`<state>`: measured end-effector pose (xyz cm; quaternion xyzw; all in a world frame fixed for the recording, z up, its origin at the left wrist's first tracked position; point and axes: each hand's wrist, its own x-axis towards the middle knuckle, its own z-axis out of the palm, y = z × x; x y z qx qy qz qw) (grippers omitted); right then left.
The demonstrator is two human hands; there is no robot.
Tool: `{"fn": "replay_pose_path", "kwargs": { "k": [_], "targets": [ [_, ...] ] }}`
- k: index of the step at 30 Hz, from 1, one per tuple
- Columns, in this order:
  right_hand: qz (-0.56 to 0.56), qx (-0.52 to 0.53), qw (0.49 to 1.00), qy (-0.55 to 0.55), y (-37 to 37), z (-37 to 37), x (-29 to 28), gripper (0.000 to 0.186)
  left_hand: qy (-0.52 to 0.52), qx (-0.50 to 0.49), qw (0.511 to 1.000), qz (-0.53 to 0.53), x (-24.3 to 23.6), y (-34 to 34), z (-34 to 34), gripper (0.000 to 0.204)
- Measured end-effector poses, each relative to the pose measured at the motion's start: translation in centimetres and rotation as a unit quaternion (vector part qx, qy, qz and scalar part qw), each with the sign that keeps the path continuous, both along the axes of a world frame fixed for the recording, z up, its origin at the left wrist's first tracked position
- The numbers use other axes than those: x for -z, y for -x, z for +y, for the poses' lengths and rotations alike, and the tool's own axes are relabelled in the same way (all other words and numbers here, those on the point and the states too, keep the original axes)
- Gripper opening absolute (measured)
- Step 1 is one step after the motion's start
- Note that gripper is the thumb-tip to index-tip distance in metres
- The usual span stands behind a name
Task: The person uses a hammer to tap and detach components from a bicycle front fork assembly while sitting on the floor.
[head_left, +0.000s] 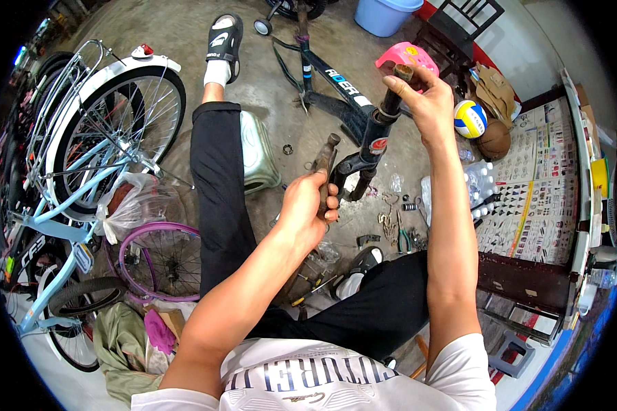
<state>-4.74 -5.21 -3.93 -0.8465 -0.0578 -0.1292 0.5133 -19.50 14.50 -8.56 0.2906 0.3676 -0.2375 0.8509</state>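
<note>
A dark bicycle frame (336,82) lies on the concrete floor in front of me, its black fork and head tube (371,140) raised toward me. My right hand (425,96) is closed around the top of the steerer tube (399,81), holding it up. My left hand (310,205) grips a rusty hammer (324,159) just left of the fork crown, head up. My legs in black trousers stretch out on either side.
A light blue bicycle (82,164) and a purple wheel (159,259) stand at the left. A plastic stool (257,154), loose small parts and pliers (401,229) lie on the floor. A volleyball (469,118), pink seat (408,58), blue bucket (384,14) and a poster-covered bench (541,178) are at the right.
</note>
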Motion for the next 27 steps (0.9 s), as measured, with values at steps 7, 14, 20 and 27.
{"fn": "replay_pose_path", "kwargs": {
  "k": [7, 14, 20, 27],
  "targets": [
    [-0.014, 0.001, 0.999, -0.033, 0.1, -0.2, 0.6, 0.036, 0.019, 0.086, 0.983, -0.163, -4.2, -2.2, 0.3, 0.014],
    [-0.018, 0.029, 0.999, 0.023, 0.3, 0.4, -0.3, 0.036, -0.047, -0.018, 0.999, 0.007, -0.2, -2.0, -0.1, 0.016],
    [0.006, 0.041, 0.999, -0.02, -0.1, -1.2, 0.4, 0.035, -0.042, 0.058, 0.987, -0.143, -3.5, -2.3, -0.2, 0.015],
    [-0.012, 0.009, 1.0, -0.001, -0.1, -0.7, 0.6, 0.035, -0.011, 0.065, 0.991, -0.114, -2.7, -2.8, -1.2, 0.011]
  ]
}}
